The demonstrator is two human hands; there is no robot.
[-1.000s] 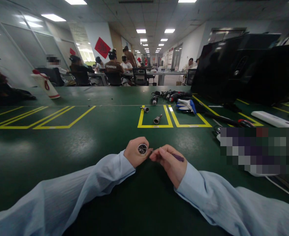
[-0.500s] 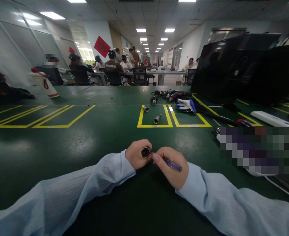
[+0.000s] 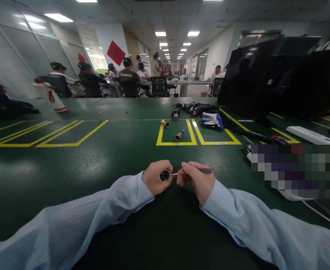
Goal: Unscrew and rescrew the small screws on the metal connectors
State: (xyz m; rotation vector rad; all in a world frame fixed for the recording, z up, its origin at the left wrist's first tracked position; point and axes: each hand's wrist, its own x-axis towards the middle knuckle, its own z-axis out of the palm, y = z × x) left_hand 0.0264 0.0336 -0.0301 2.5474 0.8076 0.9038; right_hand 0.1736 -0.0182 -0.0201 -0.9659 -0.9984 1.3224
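Note:
My left hand (image 3: 154, 177) is closed around a metal socket (image 3: 164, 176), its round open end turned towards me. Between the fingers of my right hand (image 3: 200, 180) is a small screwdriver with a purple see-through handle (image 3: 205, 171). Its thin shaft points left and the tip reaches the socket's rim; whether it goes inside is hard to make out. Two other sockets with shanks, a larger one (image 3: 178, 136) and a smaller one (image 3: 165, 124), lie beyond my hands, within a yellow-taped outline (image 3: 176, 144).
Blue-and-white gloves (image 3: 212, 120) and a corded power tool (image 3: 202, 108) lie at the back right. Black monitors (image 3: 250, 75) stand on the right, near a white power strip (image 3: 312, 137). A white cup-like container (image 3: 51, 96) stands back left. People sit at farther desks.
My right hand has turned and drawn slightly away from the left, so the screwdriver's shaft now shows and its handle lies flatter. The socket stays in my left hand, slightly shifted.

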